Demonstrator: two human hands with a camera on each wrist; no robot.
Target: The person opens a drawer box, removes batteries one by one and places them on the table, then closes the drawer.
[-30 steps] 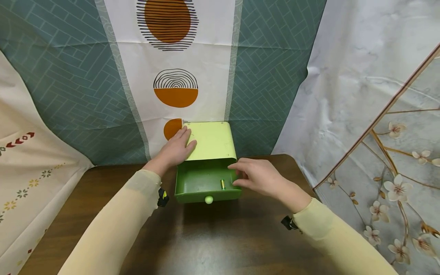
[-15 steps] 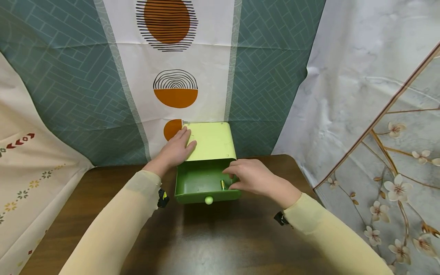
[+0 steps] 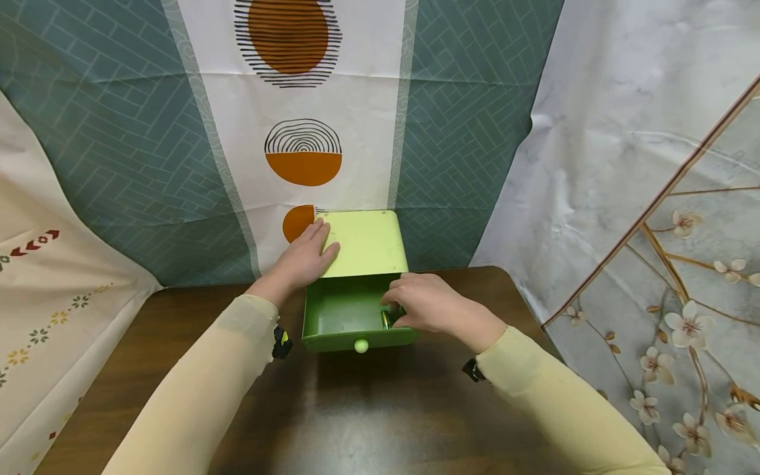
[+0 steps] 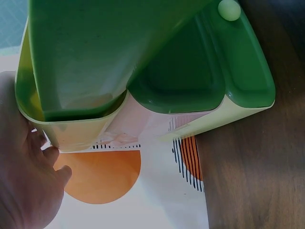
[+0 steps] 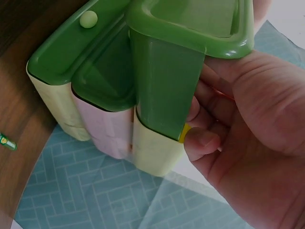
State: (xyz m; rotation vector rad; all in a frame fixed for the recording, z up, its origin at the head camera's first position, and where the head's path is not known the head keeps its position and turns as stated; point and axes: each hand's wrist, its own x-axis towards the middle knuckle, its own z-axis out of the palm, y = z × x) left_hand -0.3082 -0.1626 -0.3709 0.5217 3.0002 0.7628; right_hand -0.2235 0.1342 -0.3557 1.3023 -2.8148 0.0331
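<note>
A small desktop drawer cabinet with a pale yellow-green top stands at the table's back. Its top green drawer, with a round light knob, is pulled out. Inside at the right lies a gold-and-green battery, partly covered by my right hand. That hand reaches over the drawer's right side, with thumb and bent fingers spread apart close to the battery; contact cannot be made out. My left hand rests on the cabinet's top left edge. The left wrist view shows its fingers against the cabinet's side.
Below the open drawer, the wrist views show another green drawer front in a pink section and a lower one with a knob. A small green cylinder lies on the brown table. Patterned cloths hang around it.
My right hand has moved left and further into the drawer, its fingers coming over the battery. The left hand, cabinet and drawer have stayed in place.
</note>
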